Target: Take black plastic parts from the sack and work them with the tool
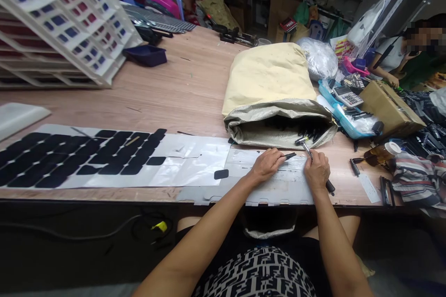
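Note:
My left hand point(266, 165) pinches a small black part point(290, 156) above the grey work mat point(237, 196) at the table's front edge. Wrapped round a small hammer point(306, 148) is my right hand point(317, 170); the metal head points away from me and the black handle end sticks out below the palm. Just beyond both hands lies a cream sack point(270, 76), its mouth towards me, with several dark pieces inside. To the left, a white sheet point(188, 148) bears rows of black rounded pads point(69, 146). One loose pad point(221, 174) lies near the sheet's right end.
White plastic crates point(69, 18) stand at the left, beside a dark blue tray point(146, 54). Right of the sack are a calculator point(347, 96), a blue basket point(351, 125), a cardboard box point(390, 106) and an amber bottle point(381, 154). Another person point(392, 58) sits at far right.

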{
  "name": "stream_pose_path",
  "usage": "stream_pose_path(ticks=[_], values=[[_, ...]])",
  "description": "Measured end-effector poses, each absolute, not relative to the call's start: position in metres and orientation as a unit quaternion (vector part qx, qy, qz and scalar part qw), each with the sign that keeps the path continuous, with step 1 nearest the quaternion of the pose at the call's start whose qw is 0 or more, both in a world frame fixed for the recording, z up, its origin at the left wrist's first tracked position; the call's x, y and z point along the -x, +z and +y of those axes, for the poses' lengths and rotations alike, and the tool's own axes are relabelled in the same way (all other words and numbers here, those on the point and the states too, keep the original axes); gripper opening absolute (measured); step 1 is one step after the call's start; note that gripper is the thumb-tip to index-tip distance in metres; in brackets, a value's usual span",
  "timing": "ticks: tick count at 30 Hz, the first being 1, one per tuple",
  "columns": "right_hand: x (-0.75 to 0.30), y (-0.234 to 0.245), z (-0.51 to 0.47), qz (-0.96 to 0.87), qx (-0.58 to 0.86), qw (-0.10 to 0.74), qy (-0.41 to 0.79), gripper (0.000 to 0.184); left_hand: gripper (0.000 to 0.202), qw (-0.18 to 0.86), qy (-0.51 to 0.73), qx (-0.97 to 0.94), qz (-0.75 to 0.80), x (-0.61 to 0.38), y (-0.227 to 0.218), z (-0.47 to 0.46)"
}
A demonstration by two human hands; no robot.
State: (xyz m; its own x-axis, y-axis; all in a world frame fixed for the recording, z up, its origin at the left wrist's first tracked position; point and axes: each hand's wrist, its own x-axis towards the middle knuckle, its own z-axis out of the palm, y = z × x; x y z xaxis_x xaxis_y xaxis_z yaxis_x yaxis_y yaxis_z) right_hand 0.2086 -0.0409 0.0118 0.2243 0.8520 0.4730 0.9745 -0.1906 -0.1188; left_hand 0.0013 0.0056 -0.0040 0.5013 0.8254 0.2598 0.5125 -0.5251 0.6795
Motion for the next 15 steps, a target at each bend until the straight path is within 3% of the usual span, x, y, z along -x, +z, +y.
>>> stream_pose_path(ticks=[8, 15], values=[[-0.206, 0.016, -0.042, -0.603, 0.761, 0.192, -0.143, 0.031, 0.028, 0.367, 0.31, -0.788, 0.384, 0.002, 0.023, -0.036], [-0.206, 0.014, -0.043, -0.606, 0.76, 0.189, -0.143, 0.031, 0.034, 0.369, 0.203, -0.894, 0.152, 0.004, -0.001, -0.124]])
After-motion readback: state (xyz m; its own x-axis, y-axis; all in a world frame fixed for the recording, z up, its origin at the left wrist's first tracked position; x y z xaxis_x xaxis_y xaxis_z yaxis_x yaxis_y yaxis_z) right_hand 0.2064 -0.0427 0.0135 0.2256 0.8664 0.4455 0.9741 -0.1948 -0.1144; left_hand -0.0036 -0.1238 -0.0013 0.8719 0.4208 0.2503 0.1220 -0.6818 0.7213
